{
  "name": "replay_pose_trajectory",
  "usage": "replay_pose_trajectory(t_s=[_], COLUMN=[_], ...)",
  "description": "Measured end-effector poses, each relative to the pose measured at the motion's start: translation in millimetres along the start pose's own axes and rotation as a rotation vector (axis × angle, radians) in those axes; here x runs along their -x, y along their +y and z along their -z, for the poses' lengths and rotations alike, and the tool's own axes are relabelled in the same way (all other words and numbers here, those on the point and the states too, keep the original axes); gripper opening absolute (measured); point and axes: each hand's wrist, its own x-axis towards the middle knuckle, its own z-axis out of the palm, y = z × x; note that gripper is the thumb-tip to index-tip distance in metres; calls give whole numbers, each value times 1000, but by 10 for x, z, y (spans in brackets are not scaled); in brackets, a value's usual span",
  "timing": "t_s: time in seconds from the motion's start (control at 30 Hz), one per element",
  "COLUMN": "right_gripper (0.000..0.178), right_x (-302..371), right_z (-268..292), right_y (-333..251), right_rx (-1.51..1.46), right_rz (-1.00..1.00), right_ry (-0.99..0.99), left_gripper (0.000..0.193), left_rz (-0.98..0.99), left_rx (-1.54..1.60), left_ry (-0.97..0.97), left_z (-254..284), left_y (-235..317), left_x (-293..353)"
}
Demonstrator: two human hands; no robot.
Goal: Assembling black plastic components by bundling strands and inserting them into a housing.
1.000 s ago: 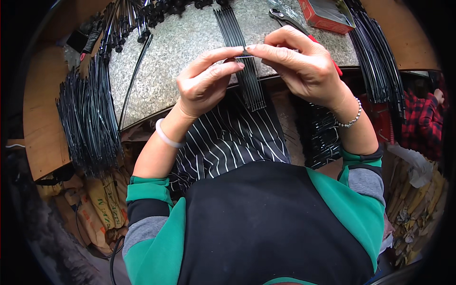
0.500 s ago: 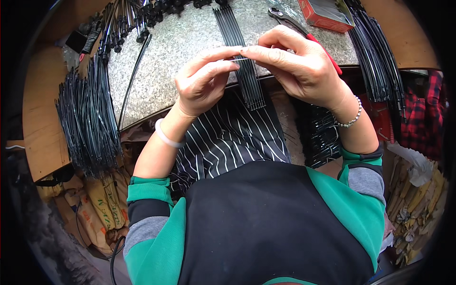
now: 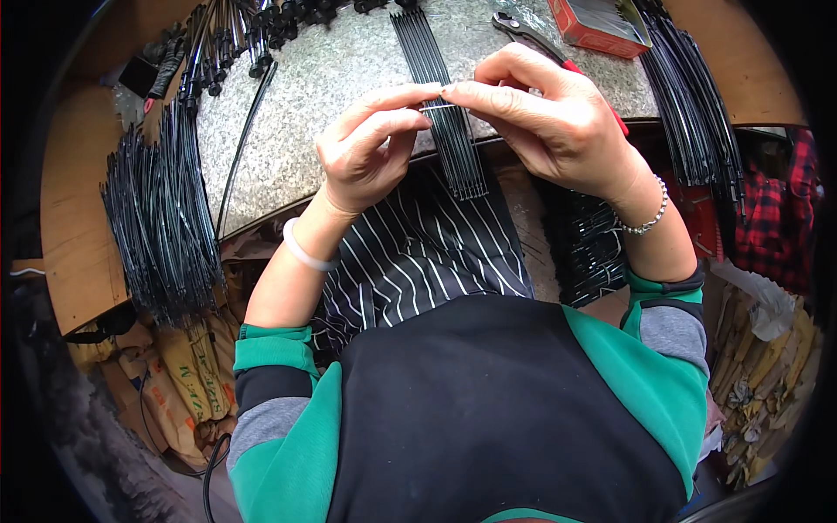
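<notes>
A thin silvery piece, straight like a pin or short wire (image 3: 438, 106), spans the gap between my two hands. My left hand (image 3: 370, 144) pinches its left end between thumb and fingers. At the other end the fingers of my right hand (image 3: 558, 113) are closed on it, partly hiding it. Right beneath lies a flat row of slim black rods (image 3: 422, 52), side by side, their near ends jutting over the table edge above my striped apron (image 3: 418, 253). Red-handled pliers (image 3: 523, 33) lie behind my right hand, partly covered by it.
A grey speckled board (image 3: 288, 131) covers the worktop. Thick bundles of black rods hang over its left side (image 3: 161, 227) and right side (image 3: 693, 113). A single rod (image 3: 244, 148) lies at left. An open red box (image 3: 602, 30) and black-headed rods (image 3: 231, 39) are farther back.
My left hand has shifted slightly left, away from the right, and more of the silvery piece shows between them. The rods below have stayed put.
</notes>
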Motion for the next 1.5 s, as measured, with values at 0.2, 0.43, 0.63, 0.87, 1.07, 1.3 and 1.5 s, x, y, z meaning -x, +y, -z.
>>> replay_pose_trajectory(t_s=[0.2, 0.43, 0.63, 0.87, 1.07, 1.3, 1.5], right_gripper=[40, 15, 18, 16, 18, 24, 11], right_x=[-45, 730, 1517, 1737, 3013, 2863, 864], right_z=[-116, -164, -1308, -1678, -1352, -1028, 438], right_y=[-94, 94, -112, 320, 789, 219, -39], right_rx=[-76, -447, -29, 303, 451, 253, -120], right_rz=[18, -866, -1030, -1130, -1460, -1333, -668], right_ry=[-8, 583, 96, -179, -33, -352, 94], left_gripper=[29, 29, 27, 24, 25, 46, 121], left_rz=[374, 289, 322, 276, 209, 182, 43], left_rx=[392, 176, 187, 76, 47, -35, -120], left_ry=[-44, -463, -476, -472, -470, -536, -728], left_z=[-154, -140, -161, -177, -191, -137, -70], left_y=[109, -172, -175, -145, -136, -79, 92], left_x=[-48, -23, -34, -22, -40, -66, -47])
